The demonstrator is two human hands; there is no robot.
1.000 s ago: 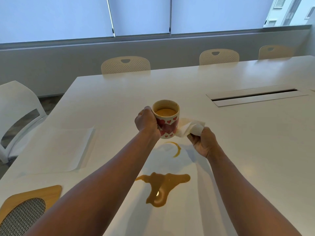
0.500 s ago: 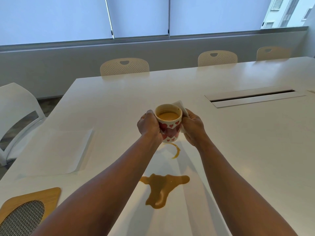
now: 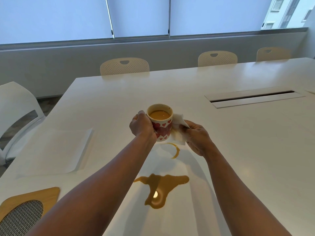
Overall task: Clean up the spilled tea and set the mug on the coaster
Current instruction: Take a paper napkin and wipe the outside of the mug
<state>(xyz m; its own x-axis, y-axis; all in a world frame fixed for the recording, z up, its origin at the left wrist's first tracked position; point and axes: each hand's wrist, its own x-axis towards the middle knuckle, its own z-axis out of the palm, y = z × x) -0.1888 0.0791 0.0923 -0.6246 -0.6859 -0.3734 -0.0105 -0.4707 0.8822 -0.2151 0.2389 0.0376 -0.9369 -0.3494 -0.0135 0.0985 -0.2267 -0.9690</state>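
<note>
My left hand (image 3: 142, 126) grips a white mug (image 3: 161, 123) with red hearts, lifted above the table and full of milky tea. My right hand (image 3: 196, 137) pinches a white paper napkin (image 3: 178, 132) and holds it against the mug's right side. Below the mug a curved ring of tea (image 3: 175, 150) marks the white table (image 3: 238, 150). Nearer to me lies a bigger tea puddle (image 3: 160, 188). The wooden coaster (image 3: 30, 206) with a grey woven centre sits at the near left corner.
A stack of white napkins (image 3: 56, 150) lies on the table's left side. A cable slot (image 3: 252, 97) is set in the tabletop at the right. Chairs stand along the far edge (image 3: 124, 66) and at the left (image 3: 15, 113).
My right hand brought the napkin up to the mug's right side and has since slid it down the mug's wall. The mug has stayed lifted in my left hand.
</note>
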